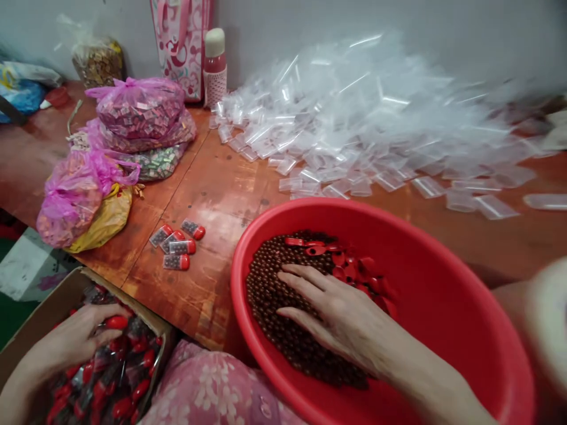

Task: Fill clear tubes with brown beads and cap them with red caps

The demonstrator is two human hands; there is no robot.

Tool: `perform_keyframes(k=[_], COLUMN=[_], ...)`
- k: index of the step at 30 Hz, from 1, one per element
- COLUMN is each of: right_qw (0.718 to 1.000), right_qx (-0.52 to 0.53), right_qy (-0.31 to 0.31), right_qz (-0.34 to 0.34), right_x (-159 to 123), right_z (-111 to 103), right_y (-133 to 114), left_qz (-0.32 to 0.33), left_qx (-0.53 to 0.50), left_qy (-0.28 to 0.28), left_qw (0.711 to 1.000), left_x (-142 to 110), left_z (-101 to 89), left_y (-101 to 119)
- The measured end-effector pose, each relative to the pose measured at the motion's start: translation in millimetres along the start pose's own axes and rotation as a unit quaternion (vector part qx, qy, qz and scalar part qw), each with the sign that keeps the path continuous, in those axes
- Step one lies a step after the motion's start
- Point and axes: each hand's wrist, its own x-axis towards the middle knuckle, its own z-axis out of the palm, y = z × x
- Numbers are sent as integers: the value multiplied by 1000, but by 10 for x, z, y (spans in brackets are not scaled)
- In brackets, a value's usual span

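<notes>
My left hand [77, 336] is over a cardboard box [166, 336] at the lower left, with a small clear container with a red cap [116, 322] between thumb and fingers. Under it, the box is full of similar red-capped containers [104, 383] with dark contents. In a big red basin [443, 283], my right hand [330, 304] rests with fingers apart on a heap of small round brown balls [270, 277]. Loose red caps [349, 268] lie beside that hand, against the balls.
Several filled red-capped containers [179, 246] lie on the wooden table [212, 206]. Behind the basin spreads a large pile of clear plastic tubes [336, 130]. Pink bags [137, 112] stand at the left, near a bottle [215, 68] and a pink patterned bag [181, 53].
</notes>
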Motion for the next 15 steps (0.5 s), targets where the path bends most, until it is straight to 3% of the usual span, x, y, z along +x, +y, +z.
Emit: perform_keyframes(k=[3,6,10,12,15], right_qw=[1000,1000,999,997,992], right_qx=[-2,-7,-13,-21,-36], right_qy=[-6,-19,-51,-66,-96], right_qz=[-13,-15,7,30,73], right_x=[21,78,138,158,192], right_z=[53,39,0,-11,-25], right_y=[5,-38,-65,-43,13], left_qz=[-34,7,202,300,368], left_qx=[61,18,-60,-48,-39], left_qy=[10,64,124,109,158], left_qw=[997,998,970,946,915], left_x=[6,309,1020,1476,2219], left_z=[-8,91,337,447,533], left_y=[-65,367,1130,1451,1889])
